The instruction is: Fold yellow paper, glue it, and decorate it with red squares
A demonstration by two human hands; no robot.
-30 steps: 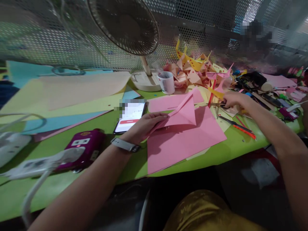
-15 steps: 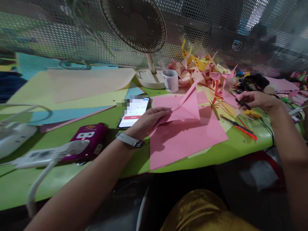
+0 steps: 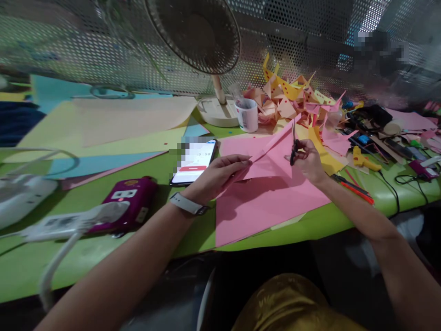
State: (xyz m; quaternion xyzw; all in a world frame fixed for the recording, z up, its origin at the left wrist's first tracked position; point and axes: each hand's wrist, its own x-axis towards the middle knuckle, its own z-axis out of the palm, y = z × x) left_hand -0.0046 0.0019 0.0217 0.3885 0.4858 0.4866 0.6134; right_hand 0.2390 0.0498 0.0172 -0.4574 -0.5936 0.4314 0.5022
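A folded pink paper (image 3: 275,156) is pinched at its left end by my left hand (image 3: 229,172), its long narrow flap pointing up and to the right. Dark scissors (image 3: 294,146) are in my right hand (image 3: 308,158), blades pointing up beside the right edge of that paper. Whether the blades touch the paper is hard to tell. Underneath, a larger pink sheet (image 3: 258,214) lies flat on the green table (image 3: 193,230).
Left of my left hand lie a lit phone (image 3: 193,161) and a purple power socket (image 3: 129,202) with cables. Behind stand a fan (image 3: 196,37) and a white cup (image 3: 246,115). Cut paper pieces (image 3: 285,99), a yellow glue gun (image 3: 365,160) and a red-orange cutter (image 3: 356,191) lie to the right.
My right hand has come left with the scissors, from over the scraps to the right edge of the folded paper. My left hand keeps its hold and has barely shifted.
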